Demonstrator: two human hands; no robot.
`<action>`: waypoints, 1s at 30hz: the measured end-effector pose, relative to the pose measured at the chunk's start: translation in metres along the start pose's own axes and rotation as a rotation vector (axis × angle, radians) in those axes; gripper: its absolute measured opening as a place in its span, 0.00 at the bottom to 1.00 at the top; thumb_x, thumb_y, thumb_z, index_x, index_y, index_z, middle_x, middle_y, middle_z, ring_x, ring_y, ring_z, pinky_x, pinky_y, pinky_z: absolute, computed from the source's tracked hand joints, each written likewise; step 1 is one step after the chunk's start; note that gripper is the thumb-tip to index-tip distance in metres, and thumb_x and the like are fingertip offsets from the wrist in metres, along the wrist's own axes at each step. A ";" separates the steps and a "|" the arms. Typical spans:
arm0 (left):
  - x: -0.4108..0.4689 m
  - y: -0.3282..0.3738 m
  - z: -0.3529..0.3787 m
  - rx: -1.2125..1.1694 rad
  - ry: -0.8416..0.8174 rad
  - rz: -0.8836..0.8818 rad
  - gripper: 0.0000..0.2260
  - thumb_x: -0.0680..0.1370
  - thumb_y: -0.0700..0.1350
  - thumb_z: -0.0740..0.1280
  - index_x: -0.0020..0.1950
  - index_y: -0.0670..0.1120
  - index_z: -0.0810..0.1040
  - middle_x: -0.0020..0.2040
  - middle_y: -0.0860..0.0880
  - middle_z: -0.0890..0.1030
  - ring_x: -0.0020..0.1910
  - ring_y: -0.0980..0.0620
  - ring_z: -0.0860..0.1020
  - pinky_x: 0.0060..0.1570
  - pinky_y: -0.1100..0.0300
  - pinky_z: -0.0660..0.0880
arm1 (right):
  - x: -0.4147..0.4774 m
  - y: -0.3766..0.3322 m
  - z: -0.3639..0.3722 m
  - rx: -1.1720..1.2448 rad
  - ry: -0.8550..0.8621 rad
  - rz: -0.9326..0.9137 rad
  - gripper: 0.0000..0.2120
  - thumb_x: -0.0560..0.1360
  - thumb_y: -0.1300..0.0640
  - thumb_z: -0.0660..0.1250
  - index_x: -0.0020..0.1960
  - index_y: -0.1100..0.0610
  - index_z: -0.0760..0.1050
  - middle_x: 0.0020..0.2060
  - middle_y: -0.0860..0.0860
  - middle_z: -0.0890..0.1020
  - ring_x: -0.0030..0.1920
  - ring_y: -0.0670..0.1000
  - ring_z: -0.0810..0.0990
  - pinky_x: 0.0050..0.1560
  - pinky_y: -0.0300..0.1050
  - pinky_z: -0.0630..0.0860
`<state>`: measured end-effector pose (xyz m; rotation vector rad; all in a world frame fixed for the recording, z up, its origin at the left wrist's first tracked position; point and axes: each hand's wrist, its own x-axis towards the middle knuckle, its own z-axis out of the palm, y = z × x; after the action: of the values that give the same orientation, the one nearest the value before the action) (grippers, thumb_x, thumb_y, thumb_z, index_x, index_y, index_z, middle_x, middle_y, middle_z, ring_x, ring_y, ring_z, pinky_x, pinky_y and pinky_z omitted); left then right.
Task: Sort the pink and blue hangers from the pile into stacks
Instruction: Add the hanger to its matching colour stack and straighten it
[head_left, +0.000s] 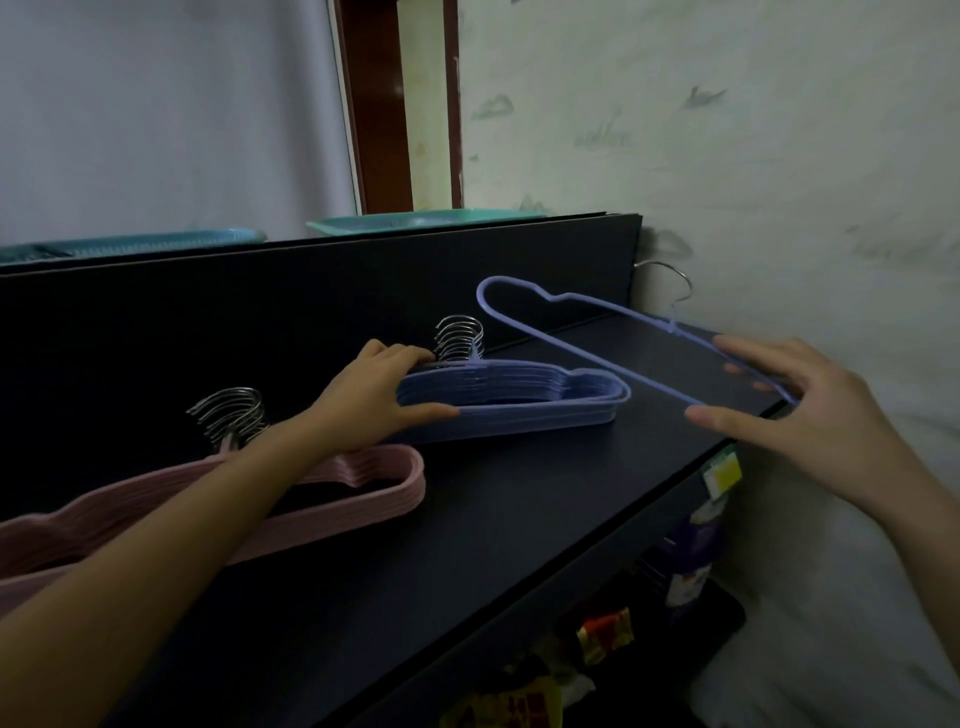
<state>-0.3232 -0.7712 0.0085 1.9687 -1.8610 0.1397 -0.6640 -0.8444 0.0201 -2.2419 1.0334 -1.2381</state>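
Nearest my camera, the left forearm crosses over the pink stack (358, 483), which lies flat on the dark shelf (467, 519) with its long axis running left to right and its metal hooks toward the back panel (260, 301). My left hand (374, 400) rests on the left end of the blue stack (519, 395), fingers curled over its top and thumb along its front edge. That stack lies parallel to the pink one, just beside it, hooks also rearward. My right hand (789, 405) pinches the right end of a single blue hanger (597, 343), tilted above the shelf, left end raised, hook toward the wall (727, 156). Bare shelf surface extends from both stacks to the front edge.
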 end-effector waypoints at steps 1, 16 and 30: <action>0.002 -0.001 0.002 0.000 -0.011 -0.006 0.32 0.68 0.62 0.66 0.67 0.46 0.69 0.62 0.47 0.75 0.58 0.50 0.67 0.59 0.56 0.69 | 0.006 0.005 0.002 0.008 -0.007 -0.005 0.52 0.45 0.20 0.64 0.63 0.46 0.73 0.52 0.34 0.74 0.50 0.27 0.74 0.50 0.28 0.69; 0.009 -0.006 0.009 -0.102 -0.016 -0.128 0.34 0.64 0.59 0.72 0.67 0.49 0.69 0.62 0.51 0.76 0.60 0.54 0.74 0.61 0.56 0.71 | 0.075 0.029 0.033 0.075 -0.182 -0.142 0.47 0.50 0.23 0.66 0.64 0.45 0.72 0.54 0.32 0.73 0.53 0.29 0.74 0.48 0.24 0.68; -0.014 -0.029 -0.023 -0.619 0.081 -0.411 0.30 0.66 0.73 0.59 0.57 0.54 0.73 0.54 0.54 0.78 0.57 0.54 0.76 0.63 0.54 0.69 | 0.097 0.013 0.092 -0.169 -0.434 -0.258 0.47 0.56 0.30 0.67 0.70 0.50 0.67 0.64 0.44 0.70 0.63 0.47 0.71 0.62 0.49 0.71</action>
<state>-0.2911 -0.7495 0.0173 1.8013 -1.2081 -0.4214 -0.5588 -0.9277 0.0172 -2.6785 0.7209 -0.7142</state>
